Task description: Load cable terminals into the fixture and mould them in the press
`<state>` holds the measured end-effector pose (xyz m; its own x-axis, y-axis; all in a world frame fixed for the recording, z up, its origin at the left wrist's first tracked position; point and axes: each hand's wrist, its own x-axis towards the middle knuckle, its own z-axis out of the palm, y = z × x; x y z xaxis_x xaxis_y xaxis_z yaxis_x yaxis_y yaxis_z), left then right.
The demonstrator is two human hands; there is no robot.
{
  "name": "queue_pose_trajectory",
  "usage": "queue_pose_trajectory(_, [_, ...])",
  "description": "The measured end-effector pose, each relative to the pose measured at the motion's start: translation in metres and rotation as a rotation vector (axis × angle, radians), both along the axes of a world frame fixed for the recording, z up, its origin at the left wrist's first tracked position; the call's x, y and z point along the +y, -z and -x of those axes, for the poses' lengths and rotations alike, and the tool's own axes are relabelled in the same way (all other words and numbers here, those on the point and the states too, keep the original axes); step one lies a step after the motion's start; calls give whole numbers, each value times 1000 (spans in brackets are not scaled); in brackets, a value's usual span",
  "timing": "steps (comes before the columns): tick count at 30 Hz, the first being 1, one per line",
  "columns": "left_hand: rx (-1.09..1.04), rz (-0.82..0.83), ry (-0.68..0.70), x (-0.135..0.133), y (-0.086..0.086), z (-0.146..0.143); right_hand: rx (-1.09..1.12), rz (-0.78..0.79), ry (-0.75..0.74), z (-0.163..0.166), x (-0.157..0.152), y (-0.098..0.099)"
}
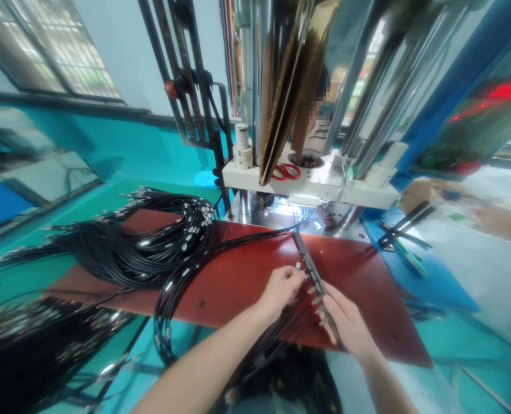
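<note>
My left hand (282,289) is closed in a pinch on a small cable end (297,267) with a pale tip. It is held right beside a long dark slotted bar (309,264). The bar slants across a red-brown board (247,276), its far end towards the machine. My right hand (344,313) grips the near part of the bar from the right. Several pale cable ends (317,299) sit along the bar's left side, with thin black cables (277,330) trailing from them below my left hand. Part of the fingers on the bar is hidden.
A press with a white plate (290,187) and steel columns stands behind the board. Red-handled scissors (286,171) lie on that plate beside upright cardboard (283,98). Coiled black cables (152,247) lie left; another cable pile (35,345) is nearer. Tools (406,241) lie right.
</note>
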<state>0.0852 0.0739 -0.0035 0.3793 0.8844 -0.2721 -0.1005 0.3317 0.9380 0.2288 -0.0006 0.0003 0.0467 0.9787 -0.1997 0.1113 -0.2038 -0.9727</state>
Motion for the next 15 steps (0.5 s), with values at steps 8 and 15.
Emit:
queue_pose_trajectory(8, [1,-19,-32,-4,-4,-3,17,0,3,0,0,5])
queue_pose_trajectory(15, [-58,31,90,-2,-7,3,-20,-20,9,1,-1,2])
